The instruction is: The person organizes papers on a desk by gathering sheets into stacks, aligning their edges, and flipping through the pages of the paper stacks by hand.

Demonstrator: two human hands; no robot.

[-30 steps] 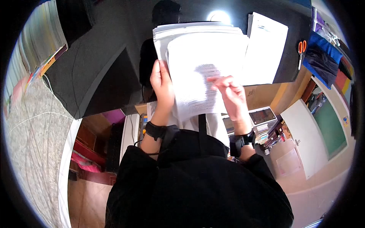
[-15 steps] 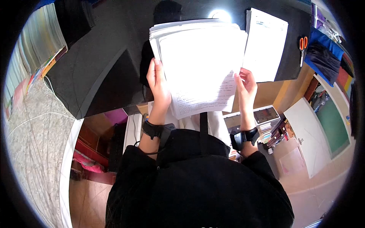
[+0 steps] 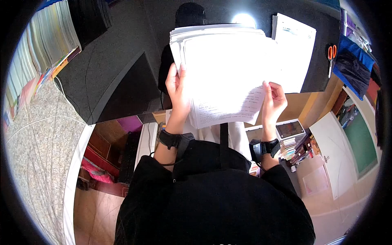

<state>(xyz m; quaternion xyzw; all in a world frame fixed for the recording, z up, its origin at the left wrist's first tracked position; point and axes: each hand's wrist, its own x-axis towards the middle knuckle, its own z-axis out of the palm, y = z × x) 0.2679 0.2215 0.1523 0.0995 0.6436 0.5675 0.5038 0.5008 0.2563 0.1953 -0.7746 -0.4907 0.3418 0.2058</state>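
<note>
A thick stack of printed paper sheets (image 3: 226, 77) is held up in front of me, its upper part washed out by bright light. My left hand (image 3: 178, 90) grips the stack's left edge, thumb over the front. At the right edge, my right hand (image 3: 274, 102) pinches the top sheet between thumb and fingers; that side of the sheet stands slightly off the pages beneath. Behind the stack, on the right, lies a second pile of printed paper (image 3: 300, 49). Orange-handled scissors (image 3: 330, 59) lie beside that pile.
The dark desk (image 3: 122, 45) spreads behind the papers, with a bright lamp glare (image 3: 244, 19) at the back. A row of books (image 3: 51, 36) stands at far left. Dark blue cloth (image 3: 355, 67) hangs at the right edge. A thin cable (image 3: 61, 87) runs at left.
My right hand has drawn the top sheet's right edge outward, slightly away from the stack. The whole view has shifted a little, so everything appears further right.
</note>
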